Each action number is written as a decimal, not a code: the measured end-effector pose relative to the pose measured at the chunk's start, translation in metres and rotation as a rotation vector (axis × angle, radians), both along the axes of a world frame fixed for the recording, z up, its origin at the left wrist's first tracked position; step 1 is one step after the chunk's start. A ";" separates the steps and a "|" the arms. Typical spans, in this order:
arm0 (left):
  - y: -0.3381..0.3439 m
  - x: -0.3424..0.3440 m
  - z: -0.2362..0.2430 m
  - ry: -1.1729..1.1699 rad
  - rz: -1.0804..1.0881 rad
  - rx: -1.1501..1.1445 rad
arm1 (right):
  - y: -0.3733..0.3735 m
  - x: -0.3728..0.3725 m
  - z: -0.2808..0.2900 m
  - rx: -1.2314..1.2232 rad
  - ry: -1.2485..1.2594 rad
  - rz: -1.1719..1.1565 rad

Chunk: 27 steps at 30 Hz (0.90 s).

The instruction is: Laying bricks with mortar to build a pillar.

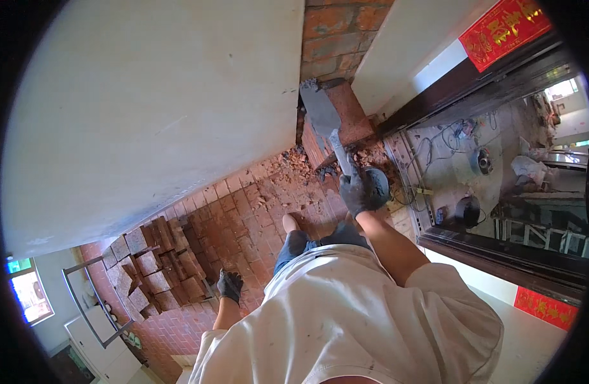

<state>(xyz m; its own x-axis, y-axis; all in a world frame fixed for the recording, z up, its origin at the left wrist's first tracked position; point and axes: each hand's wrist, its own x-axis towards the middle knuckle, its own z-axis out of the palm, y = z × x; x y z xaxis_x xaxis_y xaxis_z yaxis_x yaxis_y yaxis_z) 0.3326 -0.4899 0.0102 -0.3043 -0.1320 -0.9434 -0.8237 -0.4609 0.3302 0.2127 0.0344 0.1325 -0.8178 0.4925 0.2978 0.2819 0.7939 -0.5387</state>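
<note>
My right hand [354,192], in a dark glove, is closed round the handle of a trowel [320,110]. Grey mortar coats the trowel's blade, which lies over a low reddish brick block [353,116] at the foot of the wall gap. Right beside that hand is a dark round bucket [379,185], partly hidden by the glove. My left hand [230,285], also gloved, hangs low at the left with its fingers apart and nothing in them. It is nearest to a stack of reddish bricks [159,281].
Brick rubble [294,168] litters the red tiled floor [243,230] along the white wall [160,96]. Exposed brickwork [336,32] rises beyond the block. At right, a dark door frame [429,105] opens onto a room with cables and debris. A metal-framed cart [93,297] stands beyond the bricks.
</note>
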 end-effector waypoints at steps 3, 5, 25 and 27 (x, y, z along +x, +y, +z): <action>0.024 0.001 -0.005 0.027 0.011 0.025 | 0.021 0.043 0.018 -0.248 -0.136 0.115; 0.046 0.006 -0.009 0.019 0.064 0.052 | 0.044 0.086 0.029 -0.201 -0.079 0.217; 0.424 -0.196 0.035 0.530 -0.319 -0.046 | 0.285 0.175 -0.017 -1.198 -0.581 -0.066; 0.465 -0.258 0.052 0.577 -0.445 -0.131 | 0.272 0.125 0.006 -1.331 -0.318 0.017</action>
<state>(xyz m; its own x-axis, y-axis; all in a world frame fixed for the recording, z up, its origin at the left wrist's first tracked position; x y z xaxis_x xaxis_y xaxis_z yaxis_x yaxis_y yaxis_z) 0.0745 -0.0253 0.0622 -0.7983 0.0192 -0.6019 -0.6020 -0.0511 0.7969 0.3381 0.3066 0.1387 -0.7699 0.2457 -0.5889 0.5316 -0.2636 -0.8049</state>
